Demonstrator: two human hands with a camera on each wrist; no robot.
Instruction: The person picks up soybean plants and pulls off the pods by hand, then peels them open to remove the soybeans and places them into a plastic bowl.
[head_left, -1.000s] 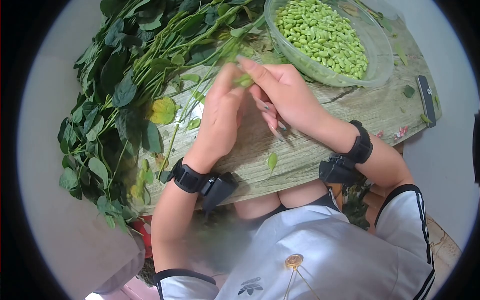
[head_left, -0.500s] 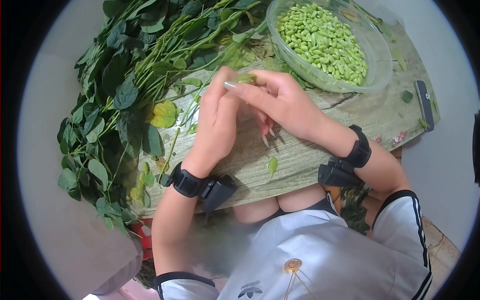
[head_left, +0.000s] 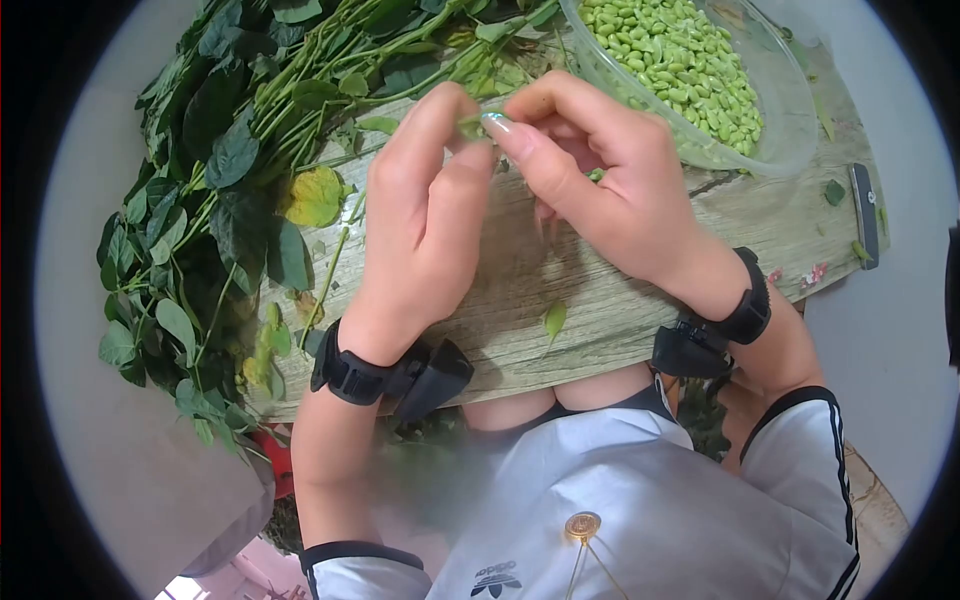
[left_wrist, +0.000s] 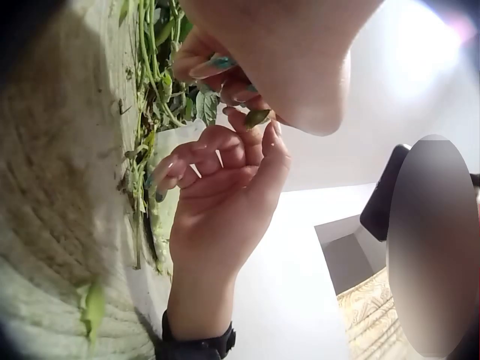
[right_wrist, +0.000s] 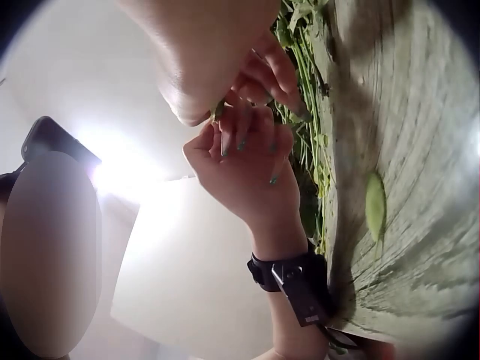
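Note:
Both hands meet above the wooden table, fingertips at a small green bean pod [left_wrist: 257, 118]. My left hand [head_left: 425, 220] pinches one end of it, knuckles bent toward the far side. On the other end, the thumb and forefinger of my right hand [head_left: 615, 190] close together, thumbnail uppermost in the head view. Inside the curl of the right hand a shelled green bean [head_left: 596, 174] shows. Another pod [head_left: 555, 319] lies on the table, nearer the body than the hands. The fingers partly cover the held pod.
A clear plastic bowl [head_left: 795, 158] of shelled green beans [head_left: 680, 65] stands beyond the right hand. Leafy bean stalks [head_left: 235, 150] heap along the left and far side. A phone [head_left: 864, 215] lies at the table's right edge; a yellow leaf [head_left: 314, 196] lies left of the hands.
The fingertips of both hands have drawn a little apart, with the pod now between them. The right thumb no longer lies across the left fingers. The head view has shifted slightly.

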